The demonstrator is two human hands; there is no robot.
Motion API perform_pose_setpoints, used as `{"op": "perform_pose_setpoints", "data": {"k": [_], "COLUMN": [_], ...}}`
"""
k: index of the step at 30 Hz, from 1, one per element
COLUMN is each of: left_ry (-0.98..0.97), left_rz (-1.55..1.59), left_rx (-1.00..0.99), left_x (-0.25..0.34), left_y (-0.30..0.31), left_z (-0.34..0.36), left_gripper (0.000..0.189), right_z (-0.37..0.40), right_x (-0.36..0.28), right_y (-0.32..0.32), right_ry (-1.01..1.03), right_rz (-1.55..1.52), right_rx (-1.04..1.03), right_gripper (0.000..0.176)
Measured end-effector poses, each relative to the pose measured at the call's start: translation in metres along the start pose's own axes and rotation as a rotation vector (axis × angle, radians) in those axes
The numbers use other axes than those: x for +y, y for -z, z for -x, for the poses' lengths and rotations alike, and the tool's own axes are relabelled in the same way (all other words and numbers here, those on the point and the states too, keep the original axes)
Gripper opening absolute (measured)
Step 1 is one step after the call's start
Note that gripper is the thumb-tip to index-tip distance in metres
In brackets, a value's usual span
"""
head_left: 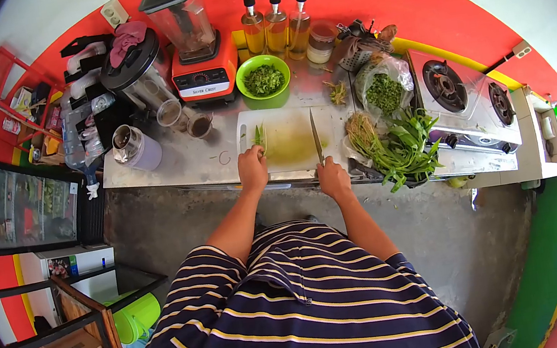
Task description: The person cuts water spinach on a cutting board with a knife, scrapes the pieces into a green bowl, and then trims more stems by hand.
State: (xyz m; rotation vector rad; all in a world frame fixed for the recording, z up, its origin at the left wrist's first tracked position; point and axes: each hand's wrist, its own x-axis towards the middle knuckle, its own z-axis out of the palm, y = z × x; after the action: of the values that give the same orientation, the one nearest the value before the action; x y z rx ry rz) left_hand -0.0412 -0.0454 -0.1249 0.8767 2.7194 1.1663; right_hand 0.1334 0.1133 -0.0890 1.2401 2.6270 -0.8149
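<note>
Your left hand (pixel 253 169) pinches a small bunch of green leaves (pixel 258 135) over the left part of the white cutting board (pixel 294 132). Your right hand (pixel 334 177) grips the knife (pixel 315 132), blade pointing away from you, over the board's right side. Green liquid stain on the board between them. Green bowl (pixel 266 103) with chopped greens (pixel 264 80) just behind the board; red blender (pixel 204 77) behind-left of it. On the counter (pixel 194 165) to your right: leafy stalks (pixel 401 148), plastic bag (pixel 402 76) of chopped greens, then gas stove (pixel 477 114).
</note>
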Motion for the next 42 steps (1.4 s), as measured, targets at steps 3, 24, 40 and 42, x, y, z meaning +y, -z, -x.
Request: {"op": "perform_pose_setpoints", "data": {"k": [3,24,40,42], "left_ry": [-0.042,-0.221,-0.133,-0.14], "left_rz": [-0.019,-0.16,-0.329,-0.318], "left_rx": [0.013,0.017,-0.058,-0.056], "left_x": [0.003,0.044,0.057,0.056], "left_y": [-0.001,-0.031,-0.034,-0.035], "left_z": [0.006,0.029,0.05,0.054], "left_gripper": [0.015,0.033,0.05,0.05], "right_z": [-0.003,-0.025,-0.03,-0.02], "right_x": [-0.002,-0.029,-0.043,-0.037], "right_y": [0.001,-0.002,0.007,-0.001], "right_ry": [0.074,0.261,0.317,0.302], "right_rz": [-0.014,0.213,0.315,0.293], "right_rx": [-0.015,-0.225,-0.287,-0.292], "right_gripper": [0.039,0.039,0.037,0.036]}}
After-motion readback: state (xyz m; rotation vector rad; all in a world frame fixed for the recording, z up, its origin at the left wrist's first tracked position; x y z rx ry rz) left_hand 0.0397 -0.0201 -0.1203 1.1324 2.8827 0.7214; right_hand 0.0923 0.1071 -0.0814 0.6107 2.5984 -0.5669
